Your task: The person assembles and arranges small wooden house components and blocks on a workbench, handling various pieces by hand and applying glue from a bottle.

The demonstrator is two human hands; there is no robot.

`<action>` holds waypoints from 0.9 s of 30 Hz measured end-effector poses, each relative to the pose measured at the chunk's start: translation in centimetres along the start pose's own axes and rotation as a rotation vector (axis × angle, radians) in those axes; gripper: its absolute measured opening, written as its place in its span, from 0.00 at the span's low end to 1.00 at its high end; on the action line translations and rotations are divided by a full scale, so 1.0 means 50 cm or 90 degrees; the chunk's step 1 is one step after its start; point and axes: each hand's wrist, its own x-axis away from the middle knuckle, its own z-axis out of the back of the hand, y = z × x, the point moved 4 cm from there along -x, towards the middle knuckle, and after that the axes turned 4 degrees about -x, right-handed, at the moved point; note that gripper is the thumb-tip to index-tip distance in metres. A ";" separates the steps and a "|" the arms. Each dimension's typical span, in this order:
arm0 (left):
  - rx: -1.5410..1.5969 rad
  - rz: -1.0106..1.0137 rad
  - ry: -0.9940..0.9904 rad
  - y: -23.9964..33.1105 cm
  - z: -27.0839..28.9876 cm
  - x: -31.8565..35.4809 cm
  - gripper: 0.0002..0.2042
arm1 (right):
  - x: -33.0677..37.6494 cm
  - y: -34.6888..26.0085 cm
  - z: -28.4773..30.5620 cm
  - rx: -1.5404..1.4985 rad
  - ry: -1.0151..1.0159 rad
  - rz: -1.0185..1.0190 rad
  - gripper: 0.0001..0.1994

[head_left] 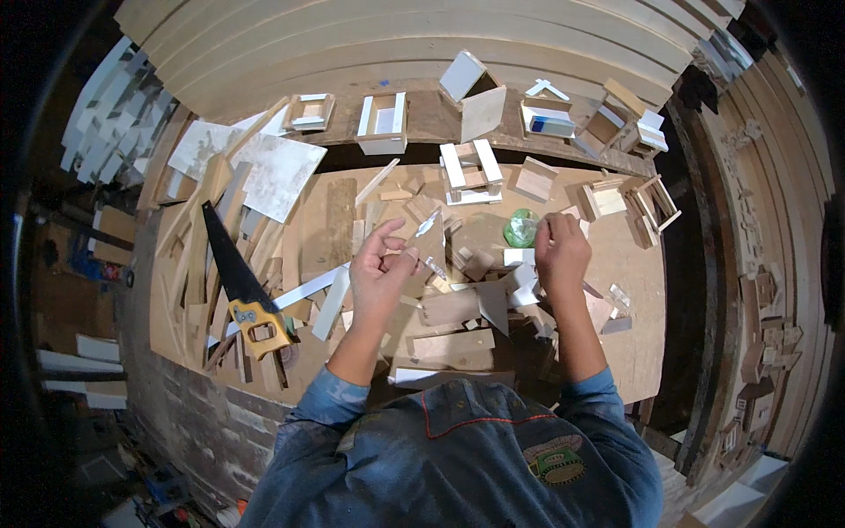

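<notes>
My left hand (pixel 380 271) is at the middle of the bench with its fingers curled. Between thumb and fingertips it seems to hold a clear, shiny thin piece (pixel 428 223), whose outline is hard to make out. To the right, the fingers of my right hand (pixel 563 253) are drawn together and point down; anything they pinch is hidden. Just left of those fingers sits a round green translucent container (pixel 521 228). Small wooden offcuts (pixel 476 264) and white-faced strips (pixel 521 257) lie between and below the hands.
A handsaw (pixel 251 295) with a yellow handle rests on wood strips at the left. Behind it lies a white board (pixel 283 169). Small wooden box frames (pixel 473 172) stand along the bench's far side, and another open frame (pixel 652 211) is at the right.
</notes>
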 end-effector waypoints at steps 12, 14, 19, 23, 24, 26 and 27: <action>0.108 0.072 -0.054 0.002 -0.019 0.008 0.17 | 0.027 -0.117 0.050 -0.519 -0.082 -0.083 0.05; 0.222 0.150 -0.057 -0.002 -0.016 0.009 0.17 | 0.040 -0.100 0.040 -0.632 -0.081 -0.183 0.06; 0.397 0.225 -0.083 -0.029 -0.004 0.004 0.18 | 0.087 -0.091 0.014 -0.762 -0.163 -0.338 0.09; 0.473 0.255 -0.114 -0.028 -0.017 0.007 0.19 | 0.109 -0.107 0.004 -0.819 -0.174 -0.327 0.09; 0.481 0.252 -0.126 -0.028 -0.018 0.007 0.19 | 0.110 -0.109 0.003 -0.802 -0.170 -0.327 0.09; 0.496 0.246 -0.152 -0.029 -0.021 0.008 0.19 | 0.110 -0.113 0.001 -0.768 -0.163 -0.325 0.09; 0.498 0.251 -0.147 -0.029 -0.022 0.008 0.19 | 0.107 -0.114 0.001 -0.763 -0.139 -0.323 0.09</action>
